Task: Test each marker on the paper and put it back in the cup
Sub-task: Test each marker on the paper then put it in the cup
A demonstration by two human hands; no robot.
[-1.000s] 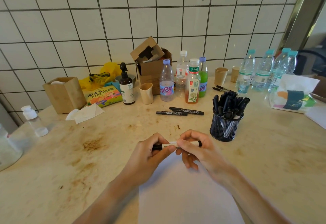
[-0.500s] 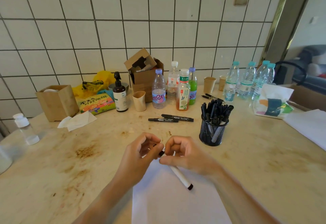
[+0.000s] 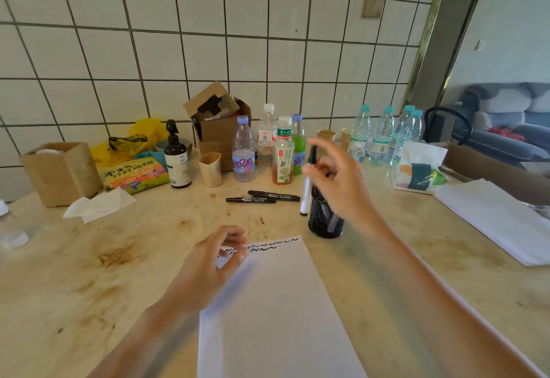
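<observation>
Pinched upright in the right hand (image 3: 336,181), the marker (image 3: 307,187) hangs just above the mesh cup (image 3: 324,223), aligned for reinsertion. Left hand (image 3: 208,267), loosely curled and holding nothing, rests on the paper (image 3: 276,312) before the cup, apparently steadying it.

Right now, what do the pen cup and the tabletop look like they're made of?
The pen cup looks like black metal wire mesh: light shows through its fine grid wall. The tabletop looks like polished beige stone, perhaps marble or a look-alike: mottled veining, soft sheen, brown stains.
</observation>
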